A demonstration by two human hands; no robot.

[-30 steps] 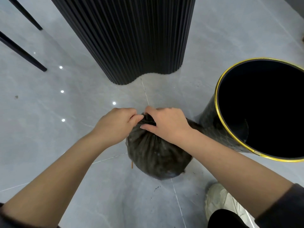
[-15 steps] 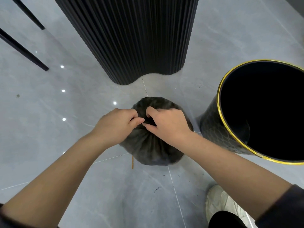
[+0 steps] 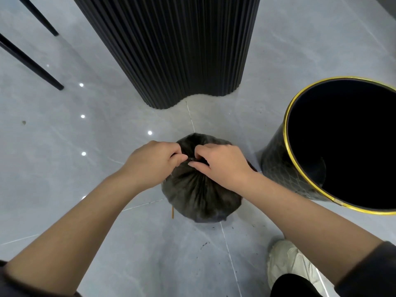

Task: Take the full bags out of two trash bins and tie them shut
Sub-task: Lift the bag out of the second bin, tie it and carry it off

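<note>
Grey glossy tile floor (image 3: 85, 189) fills the view, pale grout lines crossing it and small bright spots of light mirrored on the left. Dead centre, the dark trash bag (image 3: 199, 196) sits on the floor, its top gathered into tight pleats. The left hand (image 3: 153, 162) pinches that gathered neck with curled fingers, and the right hand (image 3: 220, 166) pinches it from the other side, fingertips nearly meeting. Just beside the bag on the right stands the black trash bin (image 3: 276, 168), gold-rimmed, its inside dark. Behind rises a black fluted pedestal (image 3: 171, 50); thin black legs (image 3: 32, 63) slant in at top left. A white shoe (image 3: 287, 262) shows at bottom right.
</note>
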